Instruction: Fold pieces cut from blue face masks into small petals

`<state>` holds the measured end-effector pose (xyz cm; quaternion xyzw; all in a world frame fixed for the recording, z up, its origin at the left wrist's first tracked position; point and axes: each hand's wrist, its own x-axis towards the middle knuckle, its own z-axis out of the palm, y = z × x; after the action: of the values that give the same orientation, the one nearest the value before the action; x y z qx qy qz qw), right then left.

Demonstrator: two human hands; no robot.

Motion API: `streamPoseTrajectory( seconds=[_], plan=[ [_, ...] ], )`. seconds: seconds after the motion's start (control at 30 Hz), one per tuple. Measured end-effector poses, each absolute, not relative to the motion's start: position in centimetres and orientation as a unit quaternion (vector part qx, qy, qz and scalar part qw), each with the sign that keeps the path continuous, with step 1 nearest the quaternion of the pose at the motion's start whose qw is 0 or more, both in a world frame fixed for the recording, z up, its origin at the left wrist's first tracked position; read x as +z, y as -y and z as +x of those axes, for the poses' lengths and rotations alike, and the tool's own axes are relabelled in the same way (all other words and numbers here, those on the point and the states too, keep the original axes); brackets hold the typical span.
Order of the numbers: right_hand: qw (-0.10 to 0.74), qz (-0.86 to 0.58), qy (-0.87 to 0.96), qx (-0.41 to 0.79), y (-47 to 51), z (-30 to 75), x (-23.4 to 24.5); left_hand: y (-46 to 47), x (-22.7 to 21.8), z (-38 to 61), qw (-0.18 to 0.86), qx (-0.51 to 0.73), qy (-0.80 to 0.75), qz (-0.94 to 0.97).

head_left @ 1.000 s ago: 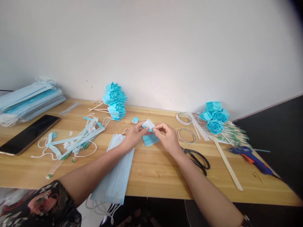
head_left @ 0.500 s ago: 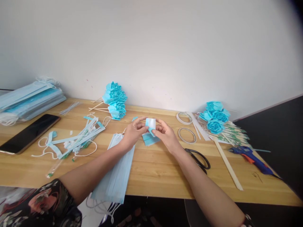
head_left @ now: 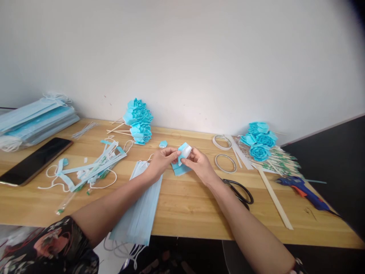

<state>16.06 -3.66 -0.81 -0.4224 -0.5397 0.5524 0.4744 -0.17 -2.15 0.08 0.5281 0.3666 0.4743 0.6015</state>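
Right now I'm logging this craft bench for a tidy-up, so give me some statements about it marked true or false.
1. The left hand and the right hand both pinch a small blue-and-white folded fabric piece above the light wooden table. True.
2. The black smartphone lies at the table's right end. False: it lies at the left end, near the stack of blue face masks.
3. The black-handled scissors lie on the table near the right hand. True.
4. The left hand holds the blue-and-orange glue gun. False: it lies on the table, far right.
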Motion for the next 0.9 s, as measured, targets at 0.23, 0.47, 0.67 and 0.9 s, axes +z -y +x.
streamPoseTrajectory(
  seconds=[0.23,0.47,0.67,0.9],
  plan=[
    [0.496,-0.458,0.532,0.511,3.8,16.2,-0.1,2.3,0.3,-0.2,0.594,0.448,-0.382,0.548],
    [0.512,-0.476,0.55,0.456,3.8,16.5,0.1,2.5,0.4,0.0,0.566,0.419,-0.398,0.588],
    [0.524,-0.484,0.557,0.425,3.7,16.7,-0.5,2.5,0.3,-0.1,0.57,0.41,-0.401,0.588],
    [0.512,-0.482,0.627,0.335,3.7,17.0,-0.3,2.4,0.4,-0.1,0.615,0.418,-0.38,0.55]
  ],
)
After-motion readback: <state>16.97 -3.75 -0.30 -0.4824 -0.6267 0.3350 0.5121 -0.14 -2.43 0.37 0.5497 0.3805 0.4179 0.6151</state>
